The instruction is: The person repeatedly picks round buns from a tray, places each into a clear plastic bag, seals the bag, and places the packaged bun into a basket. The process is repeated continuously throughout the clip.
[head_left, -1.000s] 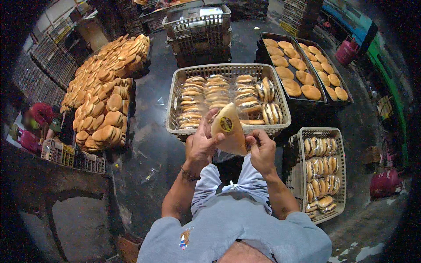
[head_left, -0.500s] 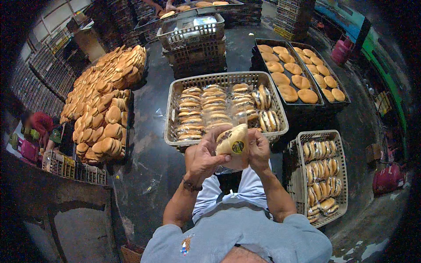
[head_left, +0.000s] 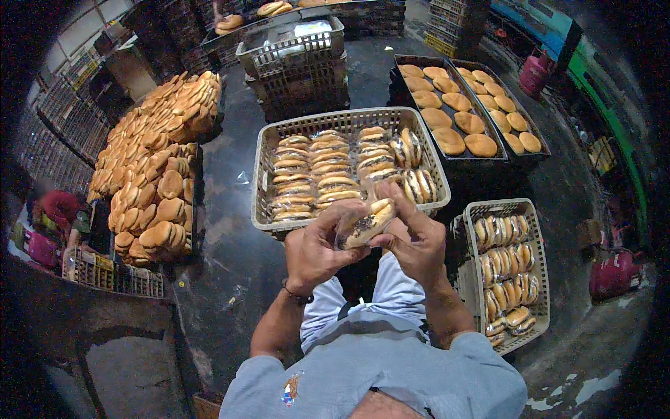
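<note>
A filled bun (head_left: 364, 228) in a clear plastic bag is held up over the near edge of a grey plastic crate (head_left: 259, 183). Dark filling shows along its cut side. My left hand (head_left: 315, 248) is closed round the bun's left side. With fingers pinched, my right hand (head_left: 419, 241) grips the bag and the bun's right end; the bag's open end (head_left: 370, 187) sticks up between the hands. Inside the crate, bagged filled buns (head_left: 333, 167) lie in rows, those at the right standing on edge.
Loose buns (head_left: 150, 160) are heaped at the left. Black trays of round buns (head_left: 453, 105) stand at the far right. Nearer, a second crate (head_left: 544, 293) holds bagged buns. Stacked crates (head_left: 296, 77) rise ahead. A person (head_left: 59, 213) in red crouches at far left.
Both hands have turned the bun, so its cut side with dark filling now faces up and the round sticker is out of sight. The view has shifted slightly.
</note>
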The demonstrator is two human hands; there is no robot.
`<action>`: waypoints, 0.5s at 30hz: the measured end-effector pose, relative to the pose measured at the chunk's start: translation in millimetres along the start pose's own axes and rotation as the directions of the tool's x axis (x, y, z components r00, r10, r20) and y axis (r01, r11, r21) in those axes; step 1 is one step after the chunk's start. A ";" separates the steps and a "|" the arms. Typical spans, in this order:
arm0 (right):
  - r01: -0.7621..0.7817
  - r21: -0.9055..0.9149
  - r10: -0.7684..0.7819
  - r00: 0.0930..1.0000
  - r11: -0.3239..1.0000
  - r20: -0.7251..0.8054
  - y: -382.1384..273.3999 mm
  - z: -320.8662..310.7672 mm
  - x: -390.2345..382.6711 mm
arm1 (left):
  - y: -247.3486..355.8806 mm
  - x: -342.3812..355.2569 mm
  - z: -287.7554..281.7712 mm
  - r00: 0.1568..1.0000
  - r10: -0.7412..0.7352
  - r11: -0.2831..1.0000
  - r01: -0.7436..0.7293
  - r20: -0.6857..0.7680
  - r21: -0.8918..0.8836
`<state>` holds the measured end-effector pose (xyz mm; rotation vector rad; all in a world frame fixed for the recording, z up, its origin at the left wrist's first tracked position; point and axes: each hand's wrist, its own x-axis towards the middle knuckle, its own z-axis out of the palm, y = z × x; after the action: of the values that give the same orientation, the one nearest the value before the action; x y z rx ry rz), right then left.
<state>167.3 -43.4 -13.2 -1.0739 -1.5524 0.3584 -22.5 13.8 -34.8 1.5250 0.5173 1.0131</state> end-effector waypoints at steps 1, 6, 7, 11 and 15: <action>0.028 -0.006 -0.028 1.000 1.000 -0.012 5.5 0.4 -1.2 | -0.7 1.2 -1.2 0.999 0.018 0.998 -0.015 0.048 -0.058; -0.053 0.055 0.041 0.981 0.997 0.188 0.3 -18.5 1.0 | 0.7 5.7 -12.3 0.963 0.105 0.994 -0.107 0.248 -0.007; -0.034 0.028 0.027 0.974 0.999 0.227 -2.2 -22.9 4.7 | -1.0 6.0 -11.3 0.964 0.094 0.993 -0.075 0.249 -0.087; -0.122 0.036 0.108 0.960 0.992 0.260 -2.3 -26.3 7.8 | -0.5 -3.6 -1.1 0.986 -0.126 0.802 0.164 0.105 -0.575; -0.159 0.021 0.146 0.944 0.987 0.295 -5.7 -25.4 8.9 | -20.5 -10.9 -1.3 0.956 -0.291 0.757 0.215 -0.023 -0.617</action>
<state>188.4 -47.7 4.0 -1.1476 -1.7159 0.6812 -24.9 10.6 -57.7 0.7908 0.4082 0.9366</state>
